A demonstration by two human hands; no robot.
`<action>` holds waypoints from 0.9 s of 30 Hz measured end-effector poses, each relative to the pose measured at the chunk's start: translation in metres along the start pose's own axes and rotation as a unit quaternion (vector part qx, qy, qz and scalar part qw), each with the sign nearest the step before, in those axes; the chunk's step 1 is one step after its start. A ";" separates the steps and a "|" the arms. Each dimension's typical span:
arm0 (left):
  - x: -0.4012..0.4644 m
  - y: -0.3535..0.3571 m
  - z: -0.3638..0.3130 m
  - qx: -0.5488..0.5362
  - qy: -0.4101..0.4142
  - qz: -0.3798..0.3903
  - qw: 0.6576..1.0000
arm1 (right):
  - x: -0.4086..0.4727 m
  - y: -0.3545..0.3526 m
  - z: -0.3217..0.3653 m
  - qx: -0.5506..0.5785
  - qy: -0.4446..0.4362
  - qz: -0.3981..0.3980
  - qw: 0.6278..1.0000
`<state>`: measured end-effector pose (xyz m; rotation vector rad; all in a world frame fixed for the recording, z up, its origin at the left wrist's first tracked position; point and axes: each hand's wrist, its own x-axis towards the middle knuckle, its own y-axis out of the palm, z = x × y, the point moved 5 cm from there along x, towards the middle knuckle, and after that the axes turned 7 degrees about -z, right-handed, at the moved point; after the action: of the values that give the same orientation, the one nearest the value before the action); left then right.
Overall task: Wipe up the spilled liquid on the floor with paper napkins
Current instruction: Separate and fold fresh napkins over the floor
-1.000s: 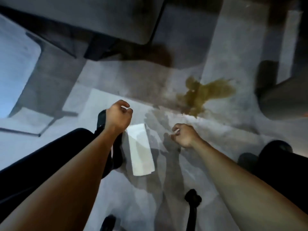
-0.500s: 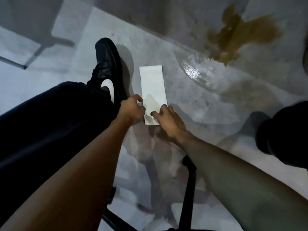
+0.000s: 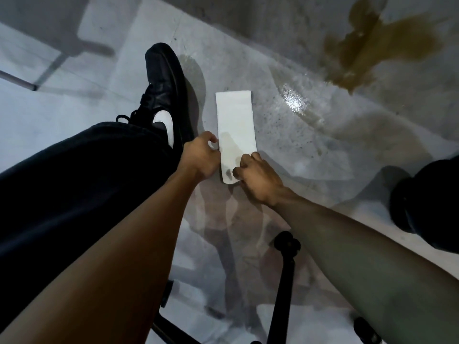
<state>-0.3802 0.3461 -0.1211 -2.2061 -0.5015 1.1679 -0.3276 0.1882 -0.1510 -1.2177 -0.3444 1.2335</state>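
A folded white paper napkin [image 3: 235, 125] lies flat on the grey floor [image 3: 285, 150], long side pointing away from me. My left hand [image 3: 200, 158] is at its near left edge with fingers curled and fingertips pinching that edge. My right hand [image 3: 258, 178] covers the near right corner, fingers curled onto the paper. A brown spilled puddle [image 3: 377, 45] spreads on the floor at the upper right, well beyond the napkin. A thin wet sheen [image 3: 295, 100] glints between napkin and puddle.
My left leg in dark trousers and a black shoe [image 3: 166, 95] with a white mark lies just left of the napkin. A dark knee [image 3: 427, 207] is at the right edge. Black chair base legs [image 3: 283, 281] stand below my arms. A metal furniture leg [image 3: 17, 80] is far left.
My head and both hands dropped down toward the floor. The hands went from hanging above the napkin to gripping its near end. The napkin itself has stayed where it lay.
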 end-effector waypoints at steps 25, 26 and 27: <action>0.074 -0.017 -0.072 -0.083 -0.032 -0.105 0.991 | 0.119 -0.247 -0.101 0.481 0.067 -0.301 0.820; 0.085 -0.022 -0.075 -0.073 -0.035 -0.097 0.992 | 0.123 -0.256 -0.101 0.492 0.058 -0.304 0.814; 0.094 -0.025 -0.076 -0.064 -0.041 -0.083 0.994 | 0.126 -0.264 -0.102 0.503 0.047 -0.310 0.805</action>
<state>-0.2669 0.3935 -0.1290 -2.1800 -0.7985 1.1704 -0.0645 0.2823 -0.0174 -0.1786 0.0301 0.5871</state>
